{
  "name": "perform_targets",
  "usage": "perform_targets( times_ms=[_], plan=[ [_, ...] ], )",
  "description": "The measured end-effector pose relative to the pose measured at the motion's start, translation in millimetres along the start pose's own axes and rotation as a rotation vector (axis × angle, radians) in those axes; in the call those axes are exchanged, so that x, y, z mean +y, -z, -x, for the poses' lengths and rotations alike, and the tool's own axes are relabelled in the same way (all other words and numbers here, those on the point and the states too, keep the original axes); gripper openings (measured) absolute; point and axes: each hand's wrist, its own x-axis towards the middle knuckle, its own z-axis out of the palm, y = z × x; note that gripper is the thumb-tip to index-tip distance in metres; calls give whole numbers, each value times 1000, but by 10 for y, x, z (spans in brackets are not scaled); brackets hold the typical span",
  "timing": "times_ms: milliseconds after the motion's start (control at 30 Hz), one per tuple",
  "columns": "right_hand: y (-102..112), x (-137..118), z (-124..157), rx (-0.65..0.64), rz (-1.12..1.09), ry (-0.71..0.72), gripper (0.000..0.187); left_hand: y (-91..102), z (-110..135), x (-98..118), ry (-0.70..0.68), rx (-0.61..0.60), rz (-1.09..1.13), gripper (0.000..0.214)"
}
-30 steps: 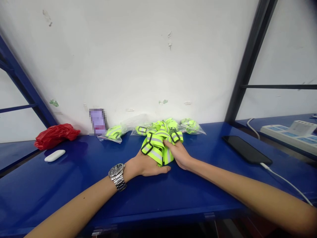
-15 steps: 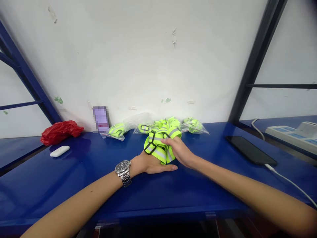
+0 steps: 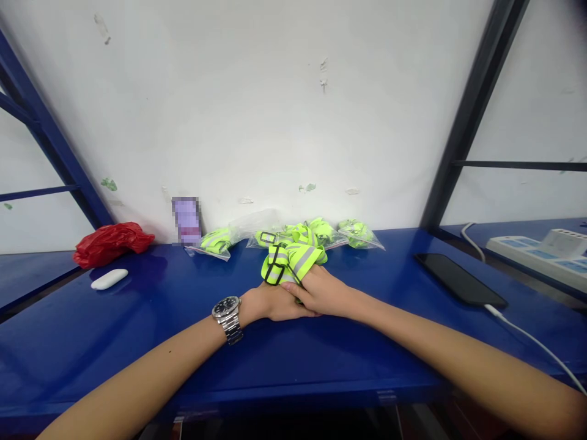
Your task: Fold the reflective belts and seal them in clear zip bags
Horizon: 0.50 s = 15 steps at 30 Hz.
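Observation:
A neon-yellow reflective strap [image 3: 300, 260] with silver stripes and black buckles [image 3: 274, 264] is bundled in loops around the fingers of my left hand [image 3: 278, 304]. Those fingers are mostly hidden under the bands; the thumb lies along the near side. My right hand [image 3: 329, 292] grips the strap from the right, its thumb over the back of the left hand and its fingertips out of sight. Both hands touch, low over the blue table [image 3: 284, 360]. A metal watch [image 3: 228, 315] is on my left wrist.
Behind the hands lie clear bags with neon straps [image 3: 215, 241], [image 3: 358, 234] and a loose strap pile [image 3: 316, 229]. Leftward are a red plastic bag [image 3: 112, 242], a white case [image 3: 109, 279] and an upright phone [image 3: 187, 220]. To the right are a cabled phone [image 3: 458, 278] and a power strip [image 3: 541, 252].
My right hand has come nearer and downward, from the strap's upper right side to overlap the left hand. The strap bundle has turned and shifted slightly left.

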Motion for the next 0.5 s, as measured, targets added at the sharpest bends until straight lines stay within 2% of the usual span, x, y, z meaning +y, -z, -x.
perform_targets(
  times_ms=[67, 100, 233, 367, 500],
  plan=[
    [0, 52, -12, 45, 5, -4, 25, 1, 12, -11, -29, -146, -144, 42],
    [-3, 79, -17, 63, 10, -7, 23, 3, 15, -18, -42, -161, -189, 45],
    [-40, 185, -21, 124, 22, -79, 17, 26, 8, -47, -86, -16, -227, 53],
    [-83, 249, -8, 174, 12, -144, 26, 47, 51, -40, -90, 26, -303, 52],
    [-82, 274, 6, 163, 3, -229, 30, 21, 211, 29, -12, 119, -450, 52]
  ],
)
